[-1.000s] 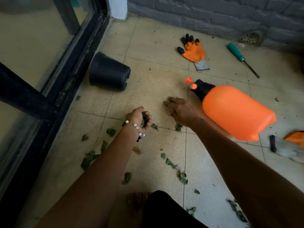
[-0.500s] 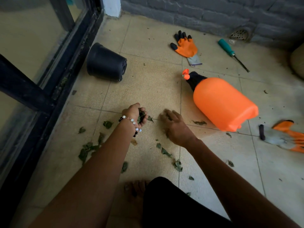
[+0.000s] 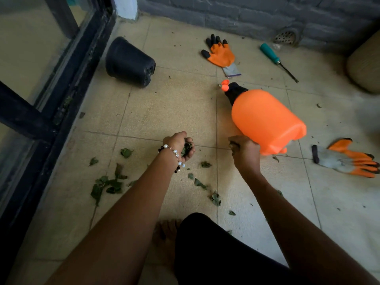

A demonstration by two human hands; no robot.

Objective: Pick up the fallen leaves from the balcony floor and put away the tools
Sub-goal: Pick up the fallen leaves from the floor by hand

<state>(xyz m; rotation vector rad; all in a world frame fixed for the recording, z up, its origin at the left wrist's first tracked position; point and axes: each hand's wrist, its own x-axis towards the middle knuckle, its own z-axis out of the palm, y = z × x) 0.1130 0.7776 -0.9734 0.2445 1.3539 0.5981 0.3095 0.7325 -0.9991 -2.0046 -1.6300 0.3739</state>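
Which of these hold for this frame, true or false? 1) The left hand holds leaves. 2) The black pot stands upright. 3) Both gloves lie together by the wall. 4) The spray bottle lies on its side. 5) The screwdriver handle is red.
1) True: the left hand is cupped around green leaves.
2) False: the black pot lies on its side by the door frame.
3) False: one glove lies nearer the wall, the other glove far apart, at the right edge.
4) True: the spray bottle lies tipped over on the floor.
5) False: the screwdriver has a teal handle.
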